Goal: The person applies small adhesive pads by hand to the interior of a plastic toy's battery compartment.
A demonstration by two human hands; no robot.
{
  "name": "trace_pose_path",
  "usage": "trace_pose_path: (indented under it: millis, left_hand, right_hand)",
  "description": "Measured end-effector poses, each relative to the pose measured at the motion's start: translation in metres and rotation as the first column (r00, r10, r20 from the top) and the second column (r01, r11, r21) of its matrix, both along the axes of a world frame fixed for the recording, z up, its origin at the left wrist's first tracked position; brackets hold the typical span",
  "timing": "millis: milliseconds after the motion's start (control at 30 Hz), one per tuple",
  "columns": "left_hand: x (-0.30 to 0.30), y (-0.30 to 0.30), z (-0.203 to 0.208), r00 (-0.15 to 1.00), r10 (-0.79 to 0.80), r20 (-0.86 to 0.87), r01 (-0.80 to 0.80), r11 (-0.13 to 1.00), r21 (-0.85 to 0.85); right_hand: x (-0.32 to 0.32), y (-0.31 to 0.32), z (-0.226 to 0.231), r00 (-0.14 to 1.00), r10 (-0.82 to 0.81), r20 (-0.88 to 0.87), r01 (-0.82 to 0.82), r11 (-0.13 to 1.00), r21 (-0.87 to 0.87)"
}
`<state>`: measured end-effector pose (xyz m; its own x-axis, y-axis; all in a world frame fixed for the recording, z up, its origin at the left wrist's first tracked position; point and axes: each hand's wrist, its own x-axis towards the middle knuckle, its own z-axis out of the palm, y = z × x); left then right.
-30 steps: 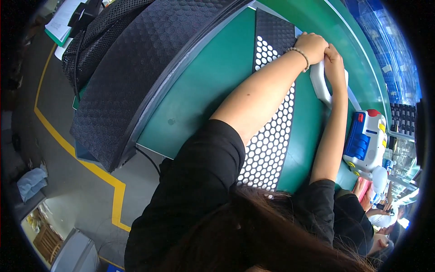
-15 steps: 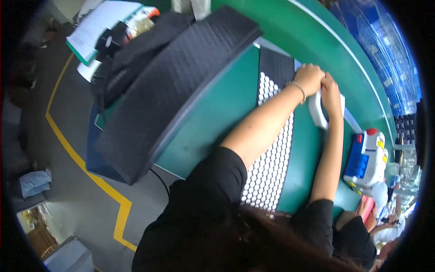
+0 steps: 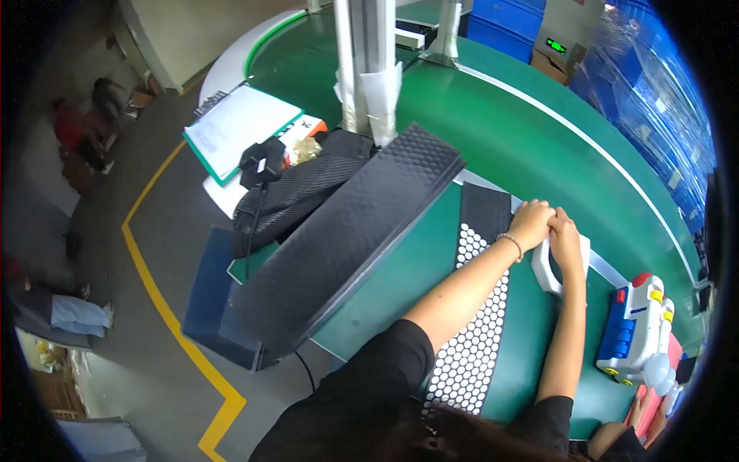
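Matte-black flat strip w/ round white dots (image 3: pixel 468 362) is lying on the green tabletop (image 3: pixel 412 266). Just R of its far end, the bare L hand (image 3: pixel 531 223) is touching the bare R hand (image 3: pixel 566 235); fingers of both are bending, but what either is grasping is hidden: can't tell. Thick white curved band (image 3: pixel 540 264) is showing beside/behind R hand, R of strip. White-and-blue plastic device (image 3: pixel 635 331) is sitting farther R; black textured slab (image 3: pixel 346 239), L of strip.
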<state>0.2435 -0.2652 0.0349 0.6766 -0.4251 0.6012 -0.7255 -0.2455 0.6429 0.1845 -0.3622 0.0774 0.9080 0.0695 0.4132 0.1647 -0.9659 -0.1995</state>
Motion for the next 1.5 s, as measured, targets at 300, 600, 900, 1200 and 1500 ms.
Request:
trace_pose_path:
  millis: [300, 600, 900, 1200, 1500]
  left_hand:
    - [0.004, -0.006, -0.003, 1.0, 0.004, -0.018, -0.004, 1.0, 0.011]
    - [0.005, -0.005, -0.004, 1.0, 0.025, -0.004, -0.025, 1.0, -0.009]
    - [0.003, -0.02, -0.008, 0.999, 0.052, 0.014, -0.052, 0.999, 0.005]
    - [0.003, -0.014, -0.009, 0.998, 0.044, -0.043, -0.042, 0.999, 0.027]
    - [0.002, -0.014, -0.008, 0.997, 0.044, -0.063, -0.041, 0.998, 0.053]
  right_hand:
    - [0.002, -0.003, -0.001, 0.999, -0.032, -0.032, 0.033, 0.999, 0.023]
    - [0.002, 0.001, 0.001, 0.999, 0.022, -0.03, -0.021, 0.999, 0.046]
    - [0.005, -0.017, -0.007, 0.995, 0.096, -0.006, -0.095, 0.991, 0.095]
    - [0.008, -0.015, -0.011, 0.995, 0.096, 0.0, -0.095, 0.991, 0.098]
    - [0.008, -0.014, -0.011, 0.994, 0.113, 0.006, -0.113, 0.986, 0.124]
